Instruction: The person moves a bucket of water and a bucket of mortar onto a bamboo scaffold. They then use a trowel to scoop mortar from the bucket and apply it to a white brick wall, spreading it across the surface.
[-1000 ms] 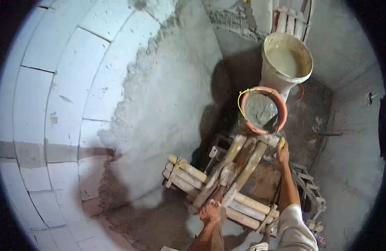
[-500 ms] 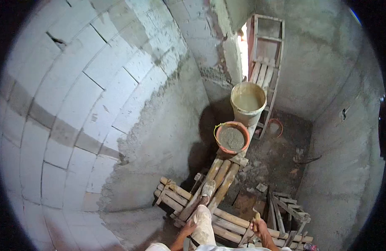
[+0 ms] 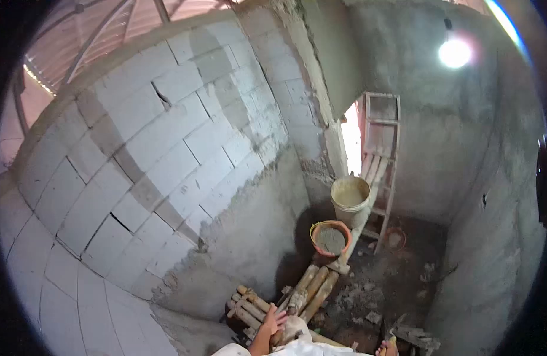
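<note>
At the bottom centre my left hand [image 3: 274, 319] is held over my bent leg with its fingers spread, holding nothing. My right hand [image 3: 389, 348], low on the right and partly cut off by the frame edge, is closed around the yellowish handle of a trowel [image 3: 393, 339]; its blade is small and hard to make out. Ahead of me an orange bucket [image 3: 348, 235] filled with grey mortar [image 3: 330, 240] stands on the planks. Just behind it is a larger whitish bucket [image 3: 349, 216] with murky liquid inside. Neither hand touches the buckets.
Wooden poles [image 3: 315, 291] form a narrow scaffold under me. A ladder-like frame [image 3: 396, 133] leans by the bright opening. To the left rises a block wall [image 3: 166, 148], partly plastered; a grey wall [image 3: 481, 261] stands right. Rubble [image 3: 365, 296] covers the floor below.
My view has tilted up, bringing the roof and a bright lamp into sight. My left hand has come up from beside my leg with fingers spread; my right hand sits lower in view, still gripping the trowel.
</note>
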Available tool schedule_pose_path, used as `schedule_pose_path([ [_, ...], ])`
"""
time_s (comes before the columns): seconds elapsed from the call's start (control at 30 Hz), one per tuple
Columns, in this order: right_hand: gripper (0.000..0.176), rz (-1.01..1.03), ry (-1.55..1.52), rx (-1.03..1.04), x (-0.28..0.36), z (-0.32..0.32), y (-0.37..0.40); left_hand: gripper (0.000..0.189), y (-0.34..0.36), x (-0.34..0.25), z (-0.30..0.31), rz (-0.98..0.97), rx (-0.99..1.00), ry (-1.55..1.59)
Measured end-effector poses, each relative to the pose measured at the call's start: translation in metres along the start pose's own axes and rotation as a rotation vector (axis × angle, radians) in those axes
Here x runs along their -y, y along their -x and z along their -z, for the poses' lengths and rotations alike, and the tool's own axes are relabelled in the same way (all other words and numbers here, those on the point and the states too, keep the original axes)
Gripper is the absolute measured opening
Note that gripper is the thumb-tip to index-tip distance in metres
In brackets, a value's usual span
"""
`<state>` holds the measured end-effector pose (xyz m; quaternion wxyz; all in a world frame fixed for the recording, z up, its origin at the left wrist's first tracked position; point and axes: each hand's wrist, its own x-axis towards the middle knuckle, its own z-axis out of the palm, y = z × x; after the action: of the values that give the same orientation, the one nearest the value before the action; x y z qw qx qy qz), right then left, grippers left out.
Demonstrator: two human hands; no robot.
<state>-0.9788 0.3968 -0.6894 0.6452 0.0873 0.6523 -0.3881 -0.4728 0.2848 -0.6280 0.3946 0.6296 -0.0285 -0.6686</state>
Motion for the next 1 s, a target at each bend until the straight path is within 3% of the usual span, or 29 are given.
schedule_pose_path([
  [0.03, 0.02, 0.008, 0.0, 0.0, 0.006, -0.005, 0.003, 0.087, 0.03, -0.028, -0.024, -0.132, -0.042, 0.166],
  [0.1, 0.02, 0.012, 0.003, 0.007, 0.01, -0.006, 0.005, 0.074, 0.041, -0.077, -0.041, -0.337, -0.186, -0.345],
  [0.13, 0.02, 0.013, 0.001, 0.013, 0.013, -0.01, 0.004, 0.074, 0.052, -0.095, -0.048, -0.358, -0.185, -0.334],
  [0.2, 0.019, 0.019, -0.002, 0.022, 0.015, -0.013, 0.002, 0.074, 0.084, -0.121, -0.07, -0.679, -0.286, -1.642],
  [0.23, 0.019, 0.018, -0.005, 0.026, 0.014, -0.013, 0.0, 0.074, 0.1, -0.132, -0.09, -0.682, -0.285, -1.633],
  [0.3, 0.018, 0.019, -0.004, 0.036, 0.01, -0.013, -0.002, 0.071, 0.14, -0.152, -0.124, -0.876, 0.357, -1.288],
  [0.4, 0.017, 0.024, -0.036, 0.035, -0.003, -0.004, -0.008, 0.057, 0.236, -0.169, -0.19, -0.697, 0.585, -1.176],
  [0.47, 0.017, 0.016, -0.066, 0.037, -0.01, -0.003, -0.008, 0.048, 0.284, -0.164, -0.214, -0.724, 1.101, -1.07],
  [0.53, 0.016, 0.021, -0.089, 0.036, -0.016, 0.002, -0.008, 0.033, 0.331, -0.143, -0.244, -0.877, 1.524, -1.14],
  [0.57, 0.016, 0.026, -0.094, 0.028, -0.022, 0.006, -0.007, 0.021, 0.333, -0.126, -0.249, -0.789, 1.761, -1.012],
  [0.63, 0.015, 0.033, -0.113, 0.012, -0.028, 0.012, -0.004, 0.046, 0.339, -0.103, -0.272, -0.669, 2.221, -1.015],
  [0.7, 0.015, 0.043, -0.124, -0.004, -0.034, 0.02, -0.002, 0.023, 0.353, -0.097, -0.297, -0.73, 2.336, -0.793],
  [0.73, 0.015, 0.052, -0.131, -0.014, -0.034, 0.023, 0.0, 0.027, 0.351, -0.09, -0.304, -0.834, 2.407, -0.799],
  [0.87, 0.014, 0.082, -0.143, -0.054, -0.039, 0.034, 0.012, 0.018, 0.35, -0.085, -0.31, -0.724, 2.388, -0.725],
  [0.9, 0.013, 0.085, -0.146, -0.067, -0.04, 0.036, 0.012, 0.025, 0.361, -0.086, -0.318, -1.016, 2.377, -0.69],
  [0.97, 0.013, 0.088, -0.154, -0.09, -0.047, 0.043, 0.016, 0.013, 0.373, -0.087, -0.301, -1.076, 2.09, -0.464],
  [1.0, 0.013, 0.099, -0.162, -0.107, -0.048, 0.047, 0.016, 0.017, 0.377, -0.08, -0.294, -1.083, 1.872, -0.451],
])
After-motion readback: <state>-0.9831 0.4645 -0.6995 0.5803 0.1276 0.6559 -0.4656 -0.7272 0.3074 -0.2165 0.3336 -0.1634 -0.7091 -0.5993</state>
